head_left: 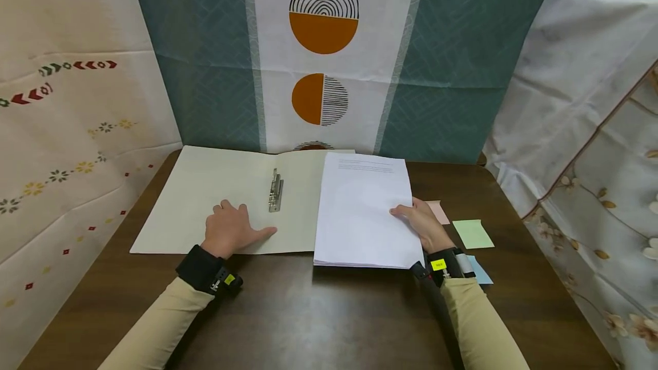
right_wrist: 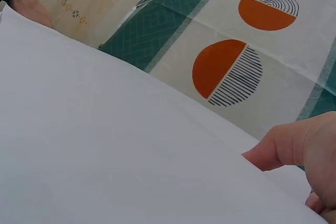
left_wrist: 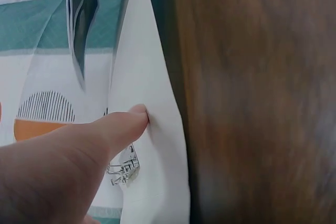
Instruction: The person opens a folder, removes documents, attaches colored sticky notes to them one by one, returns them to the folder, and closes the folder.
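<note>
Left hand [head_left: 231, 229] spread on open folder [head_left: 190, 204], right hand [head_left: 424, 225] pinching paper stack [head_left: 362, 213]: seemingly positioning sheets, next likely needs aligning with clip [head_left: 276, 193] between hands.

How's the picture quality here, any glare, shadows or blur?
Head view: pale glare on the bare front of the table, dark shadows beside both sleeves, print on the paper stack too small to read; left wrist view: the tabletop's wood grain is soft and blurry; right wrist view: the paper stack looks dull grey-white, with no print legible.
</note>
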`<state>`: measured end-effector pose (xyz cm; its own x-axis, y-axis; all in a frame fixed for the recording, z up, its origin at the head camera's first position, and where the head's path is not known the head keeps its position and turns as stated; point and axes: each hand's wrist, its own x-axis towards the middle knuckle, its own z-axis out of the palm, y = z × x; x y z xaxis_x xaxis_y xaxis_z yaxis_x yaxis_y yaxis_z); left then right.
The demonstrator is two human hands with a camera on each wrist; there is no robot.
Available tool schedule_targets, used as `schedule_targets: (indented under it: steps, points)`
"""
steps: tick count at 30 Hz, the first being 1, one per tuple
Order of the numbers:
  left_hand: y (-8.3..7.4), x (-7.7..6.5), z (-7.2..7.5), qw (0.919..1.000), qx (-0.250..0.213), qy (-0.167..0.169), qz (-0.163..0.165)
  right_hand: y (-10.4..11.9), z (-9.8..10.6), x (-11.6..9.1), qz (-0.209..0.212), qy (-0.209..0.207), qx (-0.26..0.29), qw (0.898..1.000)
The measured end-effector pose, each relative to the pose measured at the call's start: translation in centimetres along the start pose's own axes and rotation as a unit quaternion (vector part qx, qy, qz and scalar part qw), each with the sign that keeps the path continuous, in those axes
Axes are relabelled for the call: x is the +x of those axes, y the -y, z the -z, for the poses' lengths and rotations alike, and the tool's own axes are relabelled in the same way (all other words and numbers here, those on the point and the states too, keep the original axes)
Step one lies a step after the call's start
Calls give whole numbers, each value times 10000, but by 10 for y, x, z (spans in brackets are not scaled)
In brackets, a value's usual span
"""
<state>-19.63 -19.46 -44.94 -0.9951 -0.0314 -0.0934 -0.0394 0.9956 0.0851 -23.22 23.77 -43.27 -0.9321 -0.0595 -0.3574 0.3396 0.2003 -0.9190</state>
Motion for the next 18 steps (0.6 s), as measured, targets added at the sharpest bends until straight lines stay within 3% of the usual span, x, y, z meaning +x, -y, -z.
schedule_targets:
  steps: [8, 18]
  points:
    - [18, 3, 10, 9996, -217, 149, 80, 0, 5, -9, -31, -14, 89, 10000]
    - [20, 5, 13, 9995, -221, 209, 38, -2, 1, -16, -137, 81, 158, 9997]
